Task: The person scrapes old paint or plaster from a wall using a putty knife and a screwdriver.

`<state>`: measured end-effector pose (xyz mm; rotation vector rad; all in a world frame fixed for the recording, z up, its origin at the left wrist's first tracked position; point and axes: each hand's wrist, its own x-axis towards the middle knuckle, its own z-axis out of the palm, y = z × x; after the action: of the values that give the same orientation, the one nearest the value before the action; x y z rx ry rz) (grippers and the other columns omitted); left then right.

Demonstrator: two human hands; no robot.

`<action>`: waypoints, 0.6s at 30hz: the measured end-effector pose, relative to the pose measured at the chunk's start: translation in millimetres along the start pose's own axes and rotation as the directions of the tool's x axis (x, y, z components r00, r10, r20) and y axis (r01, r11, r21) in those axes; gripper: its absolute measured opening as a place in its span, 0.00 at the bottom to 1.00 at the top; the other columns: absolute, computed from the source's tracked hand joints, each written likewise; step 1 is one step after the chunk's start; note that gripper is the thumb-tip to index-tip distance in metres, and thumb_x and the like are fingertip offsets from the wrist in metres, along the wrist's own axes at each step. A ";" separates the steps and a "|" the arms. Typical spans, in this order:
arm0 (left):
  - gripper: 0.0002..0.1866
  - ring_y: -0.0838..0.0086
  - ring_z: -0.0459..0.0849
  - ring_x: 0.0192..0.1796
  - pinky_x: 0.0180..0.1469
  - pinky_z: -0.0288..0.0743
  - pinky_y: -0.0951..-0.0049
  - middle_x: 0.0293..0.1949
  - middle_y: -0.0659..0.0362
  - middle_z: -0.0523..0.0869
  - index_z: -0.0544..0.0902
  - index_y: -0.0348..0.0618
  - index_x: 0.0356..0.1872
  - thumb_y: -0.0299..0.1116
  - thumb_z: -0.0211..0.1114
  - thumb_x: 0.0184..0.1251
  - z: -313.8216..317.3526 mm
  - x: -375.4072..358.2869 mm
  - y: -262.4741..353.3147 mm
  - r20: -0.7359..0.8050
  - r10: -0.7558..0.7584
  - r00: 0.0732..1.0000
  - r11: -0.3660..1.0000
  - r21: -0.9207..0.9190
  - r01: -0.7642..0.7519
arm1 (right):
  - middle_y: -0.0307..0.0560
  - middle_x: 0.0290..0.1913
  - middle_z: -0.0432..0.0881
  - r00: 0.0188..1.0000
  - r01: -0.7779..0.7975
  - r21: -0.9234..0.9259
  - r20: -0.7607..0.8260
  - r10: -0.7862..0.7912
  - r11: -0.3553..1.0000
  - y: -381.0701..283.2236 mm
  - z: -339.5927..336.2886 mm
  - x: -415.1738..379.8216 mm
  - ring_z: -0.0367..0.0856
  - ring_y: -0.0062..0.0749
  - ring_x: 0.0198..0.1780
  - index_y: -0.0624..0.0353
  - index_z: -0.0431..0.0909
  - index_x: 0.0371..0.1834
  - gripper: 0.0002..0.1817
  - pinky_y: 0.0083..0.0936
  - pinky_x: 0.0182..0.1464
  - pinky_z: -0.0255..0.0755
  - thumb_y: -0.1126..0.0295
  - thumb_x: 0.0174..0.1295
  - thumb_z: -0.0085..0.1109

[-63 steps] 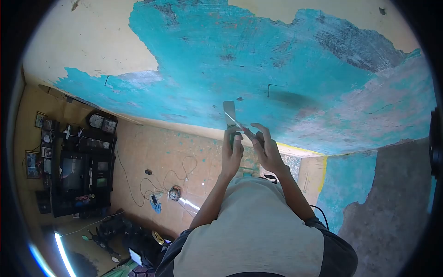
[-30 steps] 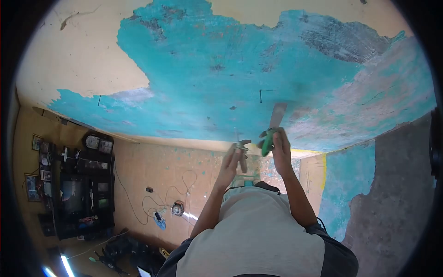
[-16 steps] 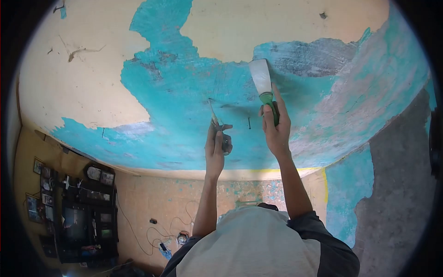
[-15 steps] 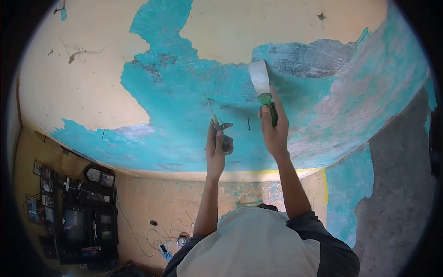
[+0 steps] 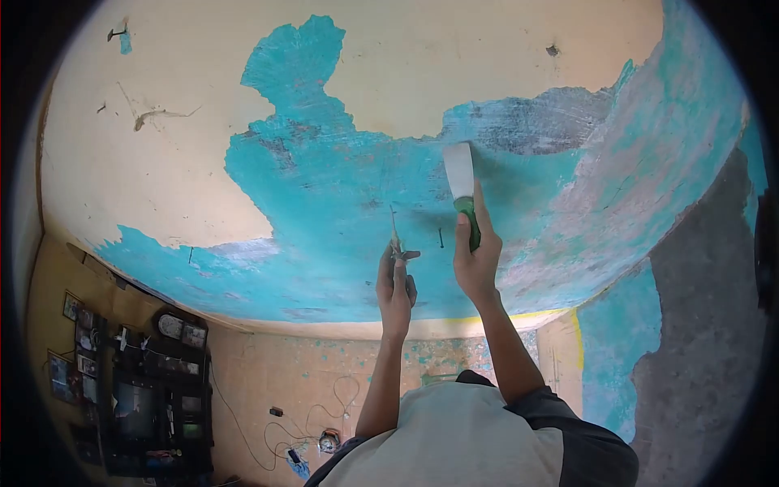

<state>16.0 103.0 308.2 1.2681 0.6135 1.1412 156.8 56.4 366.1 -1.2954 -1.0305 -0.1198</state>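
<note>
My right hand is closed around the green handle of a putty knife, forefinger stretched along it. Its broad metal blade points up the wall, its tip just below the ragged edge of the cream paint. Turquoise paint shows beneath that edge. Lower and to the left, my left hand grips a thin-bladed tool, seen nearly edge-on with its narrow end upward. Its exact kind I cannot tell. A nail sticks out of the wall between the two tools.
A bare grey patch lies right of the putty knife. Other nails and a hole mark the cream area. Below left stands a dark shelf unit with a television. Cables and paint flakes lie on the floor.
The view has tilted, so the wall sits lower in it. The putty knife has drawn back slightly from the cream edge. My left hand with its tool has shifted down and right.
</note>
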 end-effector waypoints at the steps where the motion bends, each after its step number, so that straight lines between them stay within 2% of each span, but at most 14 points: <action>1: 0.24 0.92 0.60 0.19 0.18 0.53 0.86 0.53 0.59 0.88 0.70 0.41 0.75 0.42 0.51 0.88 -1.4 -1.9 -3.8 -0.018 -0.015 1.000 1.000 -0.011 0.015 | 0.41 0.30 0.77 1.000 -0.002 0.000 -0.002 0.002 1.000 4.1 0.0 -3.7 0.70 0.18 0.27 0.60 0.61 0.84 0.29 0.20 0.30 0.66 0.71 0.81 0.49; 3: 0.24 0.92 0.60 0.20 0.18 0.53 0.86 0.52 0.59 0.87 0.70 0.41 0.75 0.41 0.51 0.88 -7.9 -5.9 -11.2 -0.030 -0.018 0.999 1.000 0.005 0.018 | 0.41 0.28 0.77 0.998 0.040 -0.020 -0.046 -0.041 0.999 10.4 -0.8 -6.5 0.70 0.18 0.26 0.60 0.63 0.83 0.29 0.21 0.30 0.66 0.70 0.81 0.50; 7: 0.23 0.92 0.61 0.20 0.18 0.53 0.85 0.48 0.59 0.87 0.71 0.40 0.75 0.39 0.51 0.88 -12.7 -12.5 -14.0 -0.112 -0.047 0.993 0.998 0.033 0.051 | 0.40 0.26 0.74 0.999 0.032 -0.002 -0.006 -0.032 0.999 -22.3 -7.7 32.4 0.69 0.18 0.25 0.61 0.65 0.81 0.27 0.20 0.29 0.65 0.71 0.80 0.51; 14: 0.21 0.92 0.60 0.21 0.19 0.54 0.85 0.47 0.60 0.86 0.74 0.41 0.72 0.39 0.52 0.88 -12.7 -18.6 -5.8 -0.200 -0.039 0.979 0.996 0.069 0.054 | 0.42 0.29 0.78 0.999 0.044 0.009 -0.016 -0.043 0.999 2.5 -1.4 5.7 0.70 0.17 0.26 0.61 0.63 0.82 0.28 0.19 0.29 0.66 0.71 0.81 0.50; 18: 0.22 0.91 0.63 0.20 0.19 0.56 0.84 0.44 0.60 0.88 0.74 0.38 0.71 0.41 0.53 0.87 -11.5 -23.7 -8.2 -0.238 -0.037 0.971 0.997 0.058 0.052 | 0.43 0.29 0.79 0.998 0.056 0.025 -0.019 -0.055 0.998 -12.5 -4.6 19.4 0.71 0.18 0.26 0.62 0.63 0.82 0.28 0.20 0.29 0.66 0.73 0.80 0.50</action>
<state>-0.1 87.2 292.4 1.1740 0.8577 1.2541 163.1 57.3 388.8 -1.2412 -1.0495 -0.1599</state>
